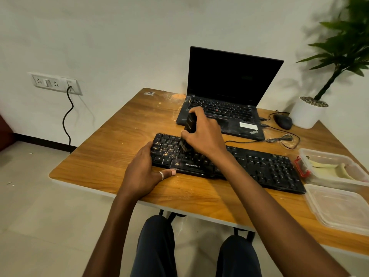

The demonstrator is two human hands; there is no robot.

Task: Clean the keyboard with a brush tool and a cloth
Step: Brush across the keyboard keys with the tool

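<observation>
We see the black keyboard (269, 168) lying across the middle of the frame on the wooden surface (119, 140), its left end toward the centre and its right end at the right of the frame; pale crumbs (165, 149) speckle its left-hand keys. The left hand (143, 170) holds the keyboard's left end, fingers bent over the left edge and the ringed thumb lying along the front edge. The right hand (201, 134), just above the centre of the frame, is wrapped round the dark brush tool (190, 122), held nearly upright; its bristles (183, 145) touch the keys just right of the crumbs.

Behind the keyboard stands an open laptop (225, 100) with a dark screen; a black mouse (282, 121) sits to its right, near a white plant pot (307, 114). At the right edge sits a clear container (335, 168), touching the keyboard's right end, and a clear lid (339, 206) below it; a wall socket (56, 82) shows at the upper left.
</observation>
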